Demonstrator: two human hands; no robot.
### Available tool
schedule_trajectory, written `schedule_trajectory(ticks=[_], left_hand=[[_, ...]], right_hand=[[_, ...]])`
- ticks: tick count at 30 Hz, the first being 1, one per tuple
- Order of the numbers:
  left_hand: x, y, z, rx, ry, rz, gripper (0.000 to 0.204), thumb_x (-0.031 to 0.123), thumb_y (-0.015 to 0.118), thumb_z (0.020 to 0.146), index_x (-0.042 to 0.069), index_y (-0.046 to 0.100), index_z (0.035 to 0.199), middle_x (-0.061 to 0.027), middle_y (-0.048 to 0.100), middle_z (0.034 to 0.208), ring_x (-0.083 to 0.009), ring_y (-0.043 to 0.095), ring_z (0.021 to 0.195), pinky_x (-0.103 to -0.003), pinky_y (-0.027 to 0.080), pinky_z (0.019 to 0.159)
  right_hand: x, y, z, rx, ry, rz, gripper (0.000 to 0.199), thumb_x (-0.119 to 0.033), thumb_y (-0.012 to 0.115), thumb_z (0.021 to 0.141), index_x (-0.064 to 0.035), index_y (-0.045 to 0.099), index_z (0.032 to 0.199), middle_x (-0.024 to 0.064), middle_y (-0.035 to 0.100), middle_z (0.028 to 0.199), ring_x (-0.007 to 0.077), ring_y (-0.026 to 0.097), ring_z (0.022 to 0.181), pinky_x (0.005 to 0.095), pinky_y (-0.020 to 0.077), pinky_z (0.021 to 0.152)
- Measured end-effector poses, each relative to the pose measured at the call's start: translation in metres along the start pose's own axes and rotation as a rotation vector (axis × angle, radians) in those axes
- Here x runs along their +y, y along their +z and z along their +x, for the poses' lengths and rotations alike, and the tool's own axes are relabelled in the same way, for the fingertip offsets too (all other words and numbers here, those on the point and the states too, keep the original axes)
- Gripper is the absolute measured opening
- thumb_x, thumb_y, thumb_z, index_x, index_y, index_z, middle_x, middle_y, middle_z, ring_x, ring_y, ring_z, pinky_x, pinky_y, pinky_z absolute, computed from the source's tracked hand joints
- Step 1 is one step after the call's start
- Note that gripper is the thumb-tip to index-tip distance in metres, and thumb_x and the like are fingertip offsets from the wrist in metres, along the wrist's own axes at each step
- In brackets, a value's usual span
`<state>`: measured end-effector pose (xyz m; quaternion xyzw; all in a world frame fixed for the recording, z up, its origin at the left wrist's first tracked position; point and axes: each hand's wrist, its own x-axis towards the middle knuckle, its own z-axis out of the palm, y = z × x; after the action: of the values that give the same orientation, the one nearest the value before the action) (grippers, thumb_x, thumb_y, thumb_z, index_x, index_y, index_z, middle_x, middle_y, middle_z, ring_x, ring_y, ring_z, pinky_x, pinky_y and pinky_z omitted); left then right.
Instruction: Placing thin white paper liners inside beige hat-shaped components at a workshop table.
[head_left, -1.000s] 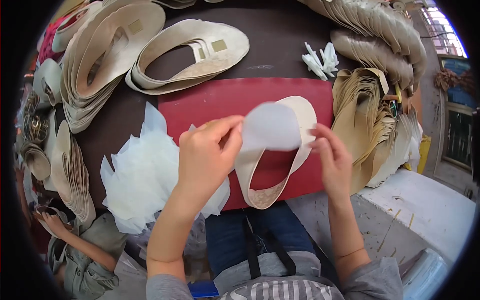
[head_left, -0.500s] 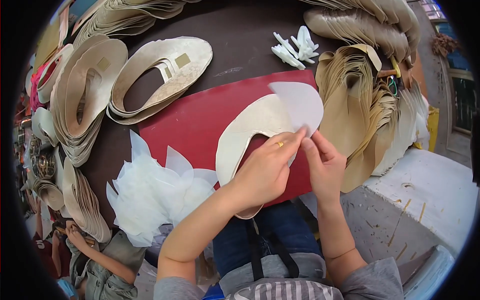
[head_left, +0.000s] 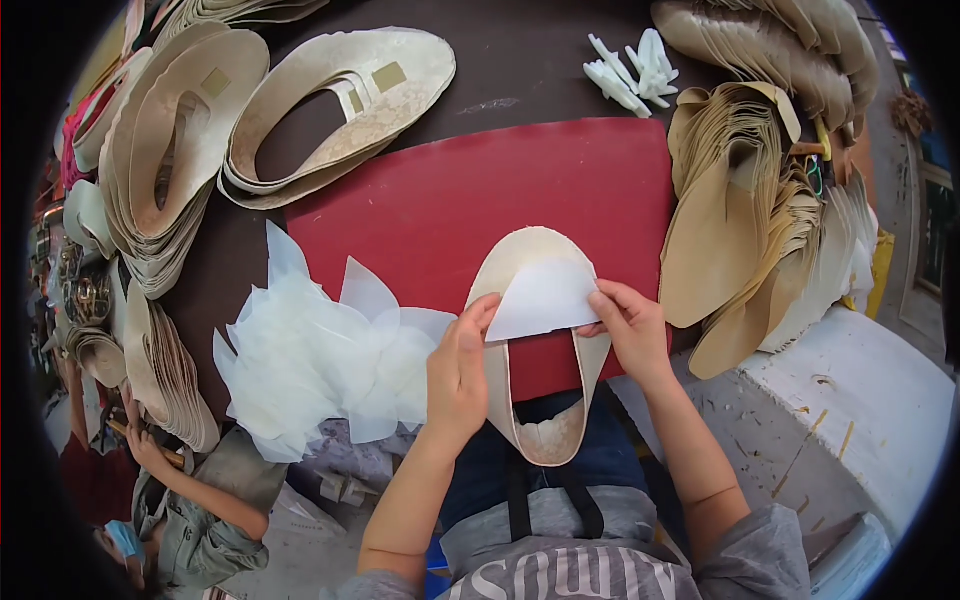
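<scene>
A cream shoe upper point(head_left: 527, 247) lies with its rounded toe on the red mat point(head_left: 450, 190), its open heel end hanging over the front edge toward me. Across the toe part rests a thin white half-moon piece point(head_left: 546, 298), its straight side toward me. My left hand point(head_left: 460, 365) is closed on the left corner of this white piece. At the opposite corner, my right hand point(head_left: 633, 328) pinches it between thumb and fingers. Left of my left hand sits a loose heap of similar translucent white pieces point(head_left: 325, 365).
Shoe uppers point(head_left: 400, 115) stand nested at the far left, beside more stacked uppers point(head_left: 140, 150). Tan sheet pieces point(head_left: 725, 200) pile up on the right. White strips point(head_left: 635, 75) lie at the back. A white ledge point(head_left: 850, 400) is at right; another person's arm point(head_left: 200, 490) shows lower left.
The upper has turned and come nearer, its toe pointing away from me. The white piece has come down onto the toe. My hands have moved apart to its two corners.
</scene>
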<state>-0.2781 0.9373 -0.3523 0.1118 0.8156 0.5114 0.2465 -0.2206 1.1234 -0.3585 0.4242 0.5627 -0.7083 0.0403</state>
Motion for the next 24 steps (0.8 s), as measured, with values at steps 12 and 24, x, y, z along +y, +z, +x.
schedule_trajectory(ticks=[12,24], left_hand=[[0.002,-0.001,0.016,0.217,-0.400,-0.055,0.013,0.010,0.065,0.086,-0.002,0.063,0.083,-0.0050,0.066,0.066,-0.0110,0.062,0.058,-0.021,0.047,0.056],[-0.003,-0.003,0.014,0.181,-0.430,-0.080,0.012,0.009,0.065,0.085,-0.001,0.062,0.080,-0.0050,0.066,0.067,-0.0108,0.063,0.058,-0.021,0.047,0.055]], right_hand=[[0.012,0.018,0.008,0.182,-0.018,-0.225,0.013,-0.010,0.065,0.088,0.0033,0.063,0.089,0.0054,0.061,0.067,0.0074,0.055,0.048,0.0168,0.0446,0.046],[0.012,0.022,0.003,0.208,-0.091,-0.402,0.013,-0.010,0.066,0.087,0.0017,0.063,0.087,0.0034,0.060,0.064,0.0054,0.053,0.047,0.0156,0.0435,0.045]])
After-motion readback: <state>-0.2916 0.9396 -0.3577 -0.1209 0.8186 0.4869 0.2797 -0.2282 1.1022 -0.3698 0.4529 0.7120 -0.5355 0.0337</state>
